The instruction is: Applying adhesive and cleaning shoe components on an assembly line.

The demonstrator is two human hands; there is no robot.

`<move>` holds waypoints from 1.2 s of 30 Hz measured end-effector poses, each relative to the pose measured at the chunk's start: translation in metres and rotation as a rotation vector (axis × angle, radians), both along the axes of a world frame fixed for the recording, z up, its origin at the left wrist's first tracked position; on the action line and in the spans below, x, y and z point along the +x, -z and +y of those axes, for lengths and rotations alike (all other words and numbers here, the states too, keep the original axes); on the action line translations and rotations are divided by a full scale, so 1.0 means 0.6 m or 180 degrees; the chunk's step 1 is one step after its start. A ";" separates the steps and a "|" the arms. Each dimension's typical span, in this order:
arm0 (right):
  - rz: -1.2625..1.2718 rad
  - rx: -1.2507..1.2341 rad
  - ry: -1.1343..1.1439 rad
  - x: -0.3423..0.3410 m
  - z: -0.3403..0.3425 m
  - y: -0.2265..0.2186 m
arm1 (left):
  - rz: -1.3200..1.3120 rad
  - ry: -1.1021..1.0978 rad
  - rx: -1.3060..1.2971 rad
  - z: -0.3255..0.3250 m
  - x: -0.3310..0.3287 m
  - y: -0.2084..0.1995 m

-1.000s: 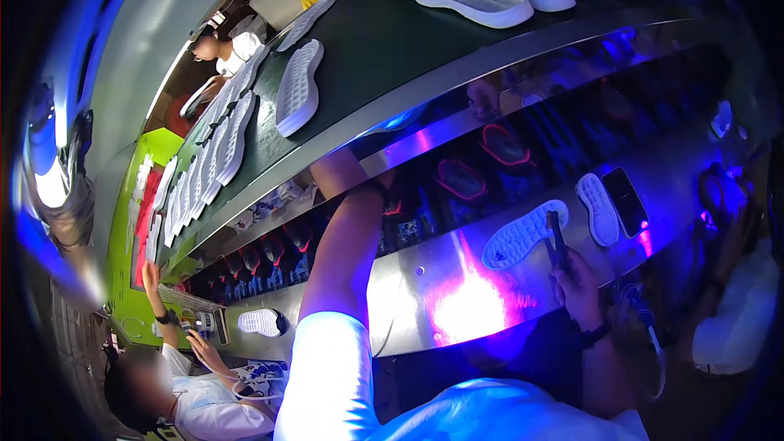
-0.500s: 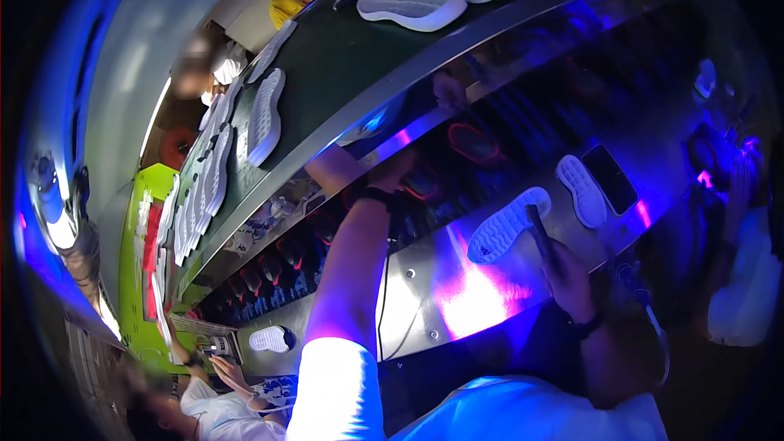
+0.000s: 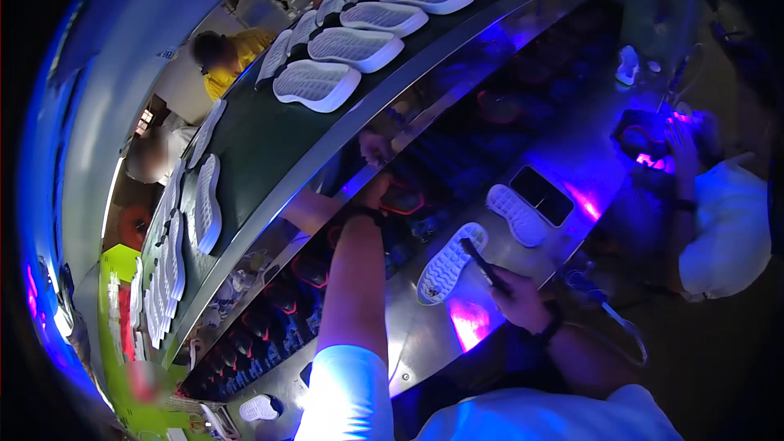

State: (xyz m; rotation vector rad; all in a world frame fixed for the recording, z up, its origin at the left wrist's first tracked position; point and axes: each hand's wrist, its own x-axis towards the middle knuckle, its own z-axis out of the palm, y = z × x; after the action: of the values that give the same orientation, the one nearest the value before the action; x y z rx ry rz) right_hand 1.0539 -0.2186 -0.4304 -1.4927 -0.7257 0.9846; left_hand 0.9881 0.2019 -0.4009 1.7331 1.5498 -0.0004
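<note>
My left hand (image 3: pixel 377 189) reaches under the upper belt. Its fingers are dim, but they appear closed on the near end of a dark shoe upper with red edging (image 3: pixel 403 198). A slim dark brush (image 3: pixel 487 268) is gripped in my right hand (image 3: pixel 523 304). The brush's far end lies over a white shoe sole (image 3: pixel 445 276) on the metal shelf, its tread pattern facing up. Just beyond that sole rests a second white sole (image 3: pixel 516 216), against a black phone (image 3: pixel 542 195).
Above, a green conveyor belt (image 3: pixel 253 143) carries rows of white soles (image 3: pixel 351 49). Dark shoes (image 3: pixel 273 322) line the lower level. Another person (image 3: pixel 727 224) works at right under violet light, and a person in yellow (image 3: pixel 237 61) sits beyond the belt. A cable (image 3: pixel 625 322) hangs by the shelf edge.
The view has swung to the right, so the shelf items appear farther left and lower. My left hand stays at the dark shoe upper. The brush remains over the same sole.
</note>
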 end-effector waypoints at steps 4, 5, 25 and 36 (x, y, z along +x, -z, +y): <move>-0.0004 0.0122 -0.0096 0.002 0.002 0.004 | -0.0332 -0.0411 -0.0473 -0.021 -0.039 -0.031; 0.0199 0.0143 -0.0116 -0.002 0.002 0.004 | -0.0564 -0.0443 -0.0613 -0.013 -0.074 -0.015; 0.0271 0.0356 -0.0131 0.027 0.023 0.010 | -0.1733 -0.0085 0.2126 -0.518 -0.431 -0.191; 0.0004 0.0103 -0.0089 0.016 -0.012 -0.023 | -0.2122 0.0380 0.2032 -0.562 -0.389 -0.242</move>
State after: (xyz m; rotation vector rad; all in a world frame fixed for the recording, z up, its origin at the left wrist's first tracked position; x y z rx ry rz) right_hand 1.0633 -0.2257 -0.4166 -1.4570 -0.7600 0.9904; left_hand 0.7549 -0.1355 -0.2555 2.0003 0.9881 1.0021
